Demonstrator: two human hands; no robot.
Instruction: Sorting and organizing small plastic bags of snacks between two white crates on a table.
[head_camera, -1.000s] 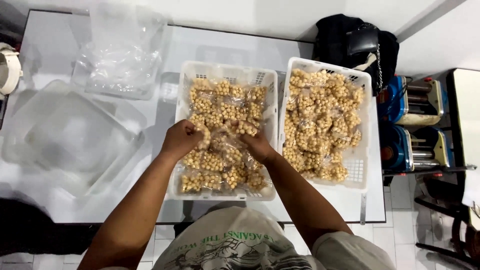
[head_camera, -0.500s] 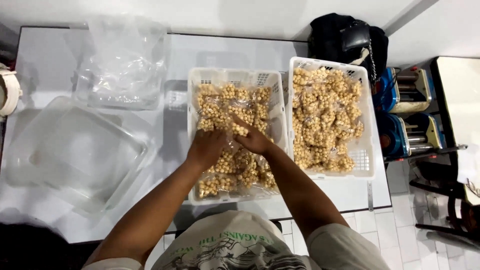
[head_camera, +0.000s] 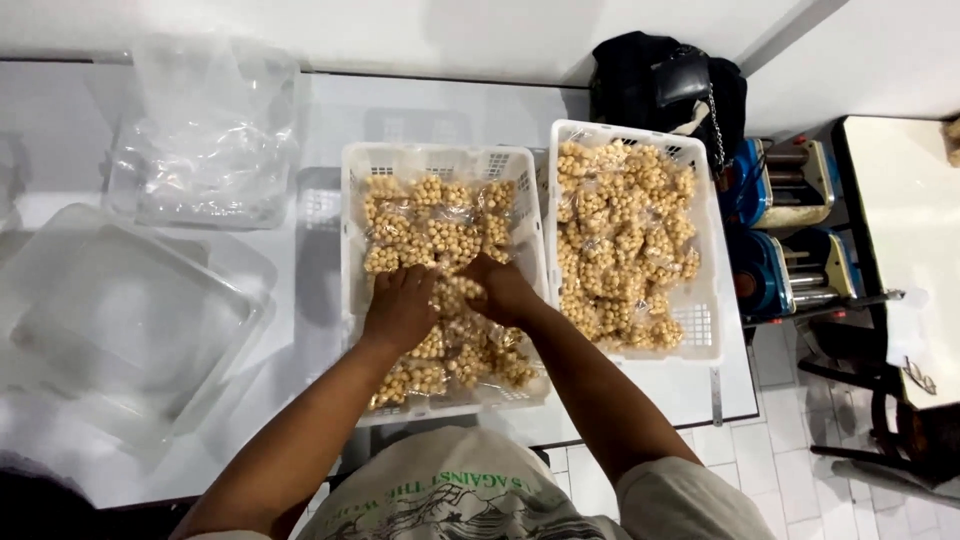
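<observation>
Two white plastic baskets stand side by side on a glass table. The left basket (head_camera: 352, 220) holds several clear packets of small tan balls (head_camera: 430, 215). Both my hands are down in its middle: my left hand (head_camera: 398, 308) and my right hand (head_camera: 503, 290) press on the same packet (head_camera: 455, 295), fingers curled over it. The right basket (head_camera: 712, 300) is piled full with the same packets (head_camera: 620, 240) and neither hand touches it.
A clear plastic tub (head_camera: 120, 320) and a heap of clear bags (head_camera: 205, 150) lie on the table's left. A black bag (head_camera: 665, 85) sits behind the right basket. Blue devices (head_camera: 775, 235) and a chair (head_camera: 890, 420) stand to the right, off the table.
Both hands have slid a little to the right and nearer together on the packets in the left basket. The view has shifted, so the baskets now sit more central.
</observation>
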